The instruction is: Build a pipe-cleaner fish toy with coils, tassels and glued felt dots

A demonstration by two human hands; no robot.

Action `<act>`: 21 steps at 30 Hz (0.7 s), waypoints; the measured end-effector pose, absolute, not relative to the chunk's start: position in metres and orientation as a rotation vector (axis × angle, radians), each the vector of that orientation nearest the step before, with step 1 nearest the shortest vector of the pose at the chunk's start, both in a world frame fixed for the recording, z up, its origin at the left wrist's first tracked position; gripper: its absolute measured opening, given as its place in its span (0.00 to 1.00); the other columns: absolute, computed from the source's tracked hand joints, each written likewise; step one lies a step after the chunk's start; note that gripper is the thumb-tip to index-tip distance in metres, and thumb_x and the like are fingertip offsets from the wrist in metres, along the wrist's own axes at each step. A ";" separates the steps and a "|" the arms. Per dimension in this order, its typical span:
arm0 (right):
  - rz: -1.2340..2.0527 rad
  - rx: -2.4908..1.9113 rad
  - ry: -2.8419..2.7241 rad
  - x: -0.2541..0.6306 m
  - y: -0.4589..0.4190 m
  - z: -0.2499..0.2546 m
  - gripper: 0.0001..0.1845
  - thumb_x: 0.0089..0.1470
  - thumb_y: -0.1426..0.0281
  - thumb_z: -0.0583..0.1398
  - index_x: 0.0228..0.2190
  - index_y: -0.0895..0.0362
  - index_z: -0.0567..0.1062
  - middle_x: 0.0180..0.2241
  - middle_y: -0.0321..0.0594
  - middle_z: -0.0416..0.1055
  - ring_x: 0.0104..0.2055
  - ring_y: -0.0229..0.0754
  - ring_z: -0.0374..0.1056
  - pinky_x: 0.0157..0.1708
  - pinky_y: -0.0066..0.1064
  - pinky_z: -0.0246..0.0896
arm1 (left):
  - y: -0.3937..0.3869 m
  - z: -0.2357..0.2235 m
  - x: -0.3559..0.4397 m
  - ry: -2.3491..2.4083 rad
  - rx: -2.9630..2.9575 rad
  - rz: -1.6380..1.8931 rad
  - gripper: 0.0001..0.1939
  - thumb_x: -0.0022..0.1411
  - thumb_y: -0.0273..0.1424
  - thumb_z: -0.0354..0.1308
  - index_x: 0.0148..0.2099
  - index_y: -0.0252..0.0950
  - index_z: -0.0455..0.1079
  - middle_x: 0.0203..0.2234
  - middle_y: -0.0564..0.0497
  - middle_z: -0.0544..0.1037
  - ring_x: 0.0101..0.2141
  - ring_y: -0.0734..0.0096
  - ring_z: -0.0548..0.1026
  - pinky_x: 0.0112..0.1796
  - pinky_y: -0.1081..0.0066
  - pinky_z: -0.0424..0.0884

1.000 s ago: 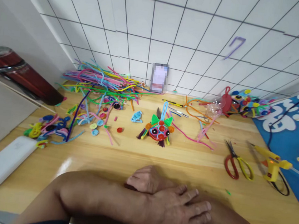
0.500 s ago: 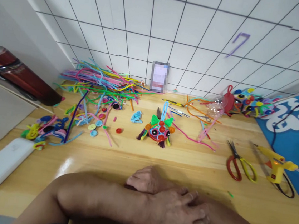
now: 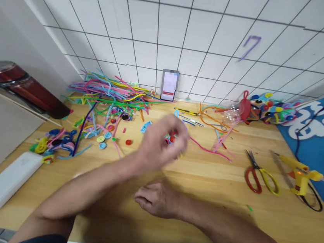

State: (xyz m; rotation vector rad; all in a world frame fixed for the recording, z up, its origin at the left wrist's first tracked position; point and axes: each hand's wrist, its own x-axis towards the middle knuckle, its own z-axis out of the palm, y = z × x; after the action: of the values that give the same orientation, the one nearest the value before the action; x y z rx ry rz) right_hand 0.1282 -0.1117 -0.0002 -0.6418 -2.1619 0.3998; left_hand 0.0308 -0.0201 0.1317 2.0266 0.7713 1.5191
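Observation:
My left hand (image 3: 164, 141) reaches over a small colourful animal-face ornament (image 3: 172, 139) made with chenille stems. Motion smears the hand, and its curled fingers hide most of the ornament, so I cannot tell if they grip it. A light blue loop (image 3: 176, 112) sticks out above the fingers. Closer to me, my right hand (image 3: 156, 199) rests on the wooden table (image 3: 202, 180) in a loose fist, with nothing visible in it. A light blue coiled piece (image 3: 146, 126) lies just left of my left hand.
Chenille stems (image 3: 110, 88) are heaped at the back left, near a red thermos (image 3: 28, 88). A phone (image 3: 169, 85) leans on the tiled wall. Scissors (image 3: 258, 173) and a yellow glue gun (image 3: 299, 174) lie right. A white oblong case (image 3: 5, 181) sits left.
My left hand has lifted off my right forearm and moved forward over the ornament, covering most of it. My right hand stays on the table.

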 end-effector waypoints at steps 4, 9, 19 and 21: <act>0.524 -0.494 -2.506 0.135 -0.108 -0.004 0.09 0.65 0.69 0.61 0.34 0.56 0.80 0.24 0.31 0.78 0.25 0.34 0.72 0.24 0.24 0.62 | 0.095 0.108 0.005 1.387 1.649 1.577 0.09 0.66 0.28 0.59 0.33 0.39 0.63 0.27 0.54 0.70 0.29 0.71 0.70 0.36 0.69 0.70; 0.614 -0.554 -2.554 0.136 -0.108 -0.011 0.07 0.66 0.68 0.60 0.36 0.54 0.78 0.26 0.32 0.79 0.26 0.35 0.73 0.24 0.27 0.56 | 0.190 0.057 -0.003 1.754 1.488 1.387 0.12 0.59 0.27 0.65 0.42 0.37 0.65 0.38 0.48 0.74 0.42 0.64 0.74 0.49 0.64 0.71; 0.742 -0.603 -2.571 0.137 -0.108 -0.006 0.08 0.66 0.68 0.60 0.34 0.55 0.77 0.25 0.32 0.78 0.27 0.34 0.73 0.25 0.27 0.55 | 0.241 0.010 0.012 1.720 1.532 1.413 0.21 0.58 0.30 0.68 0.50 0.34 0.66 0.48 0.40 0.77 0.50 0.59 0.76 0.53 0.61 0.71; 0.739 -0.605 -2.543 0.136 -0.109 -0.007 0.09 0.66 0.67 0.60 0.34 0.54 0.77 0.25 0.32 0.78 0.27 0.35 0.72 0.24 0.27 0.55 | 0.245 0.004 0.015 1.668 1.549 1.473 0.19 0.58 0.29 0.67 0.49 0.36 0.66 0.47 0.42 0.78 0.50 0.59 0.77 0.52 0.61 0.72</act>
State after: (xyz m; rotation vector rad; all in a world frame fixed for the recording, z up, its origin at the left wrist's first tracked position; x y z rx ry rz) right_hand 0.1361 -0.1089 -0.0071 -0.6051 -2.5429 0.7385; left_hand 0.0153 0.2445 0.0038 1.5492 1.6683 1.4729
